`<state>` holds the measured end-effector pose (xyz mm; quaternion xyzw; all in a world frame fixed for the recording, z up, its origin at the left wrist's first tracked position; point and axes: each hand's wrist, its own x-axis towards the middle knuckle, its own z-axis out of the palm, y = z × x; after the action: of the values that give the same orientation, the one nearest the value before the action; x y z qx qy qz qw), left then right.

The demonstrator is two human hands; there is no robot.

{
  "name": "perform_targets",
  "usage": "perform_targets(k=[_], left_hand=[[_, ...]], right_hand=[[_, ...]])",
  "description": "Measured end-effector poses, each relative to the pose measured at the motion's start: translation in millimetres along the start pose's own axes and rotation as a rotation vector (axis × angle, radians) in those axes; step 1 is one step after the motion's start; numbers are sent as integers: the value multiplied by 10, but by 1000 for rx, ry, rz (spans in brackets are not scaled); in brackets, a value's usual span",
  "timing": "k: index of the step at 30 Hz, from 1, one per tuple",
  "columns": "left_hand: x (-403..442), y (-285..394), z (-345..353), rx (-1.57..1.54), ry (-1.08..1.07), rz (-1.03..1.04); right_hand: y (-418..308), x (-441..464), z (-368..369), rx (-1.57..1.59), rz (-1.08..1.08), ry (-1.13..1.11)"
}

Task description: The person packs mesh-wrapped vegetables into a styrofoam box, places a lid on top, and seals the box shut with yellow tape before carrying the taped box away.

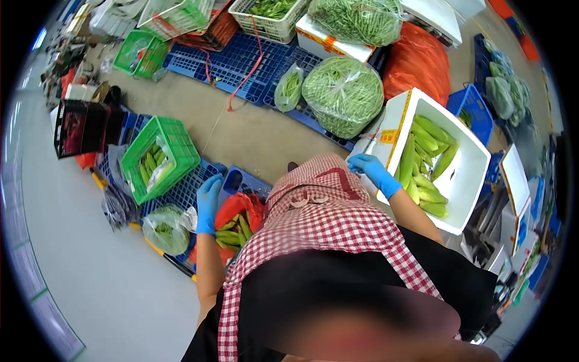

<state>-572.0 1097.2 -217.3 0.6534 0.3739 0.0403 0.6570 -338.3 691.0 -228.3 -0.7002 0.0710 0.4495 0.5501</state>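
Observation:
My left hand [208, 200], in a blue glove, hangs at my left side with its fingers stretched out and nothing in it. Near it is a red bag [240, 207] with green pods showing. My right hand [374, 171], also blue-gloved, is beside the near-left wall of a white foam box [464, 193]. Its fingers are curled together. A thin greyish item [373, 136] shows just beyond the fingertips; what it is I cannot make out. Inside the box lie several ears of corn [427, 136] in green husks.
A green crate [192, 158] of green vegetables stands at the left on blue pallets [181, 196]. Bags of green beans [342, 90], a red sack [416, 63] and a white crate [278, 30] line the far side. A clear bag [166, 231] sits at the lower left.

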Motion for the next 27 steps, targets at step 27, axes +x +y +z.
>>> perform_targets(k=[27], left_hand=[[3767,934,1518,756,-74,39]], right_hand=[[-1137,4333,60,77,194,13]])
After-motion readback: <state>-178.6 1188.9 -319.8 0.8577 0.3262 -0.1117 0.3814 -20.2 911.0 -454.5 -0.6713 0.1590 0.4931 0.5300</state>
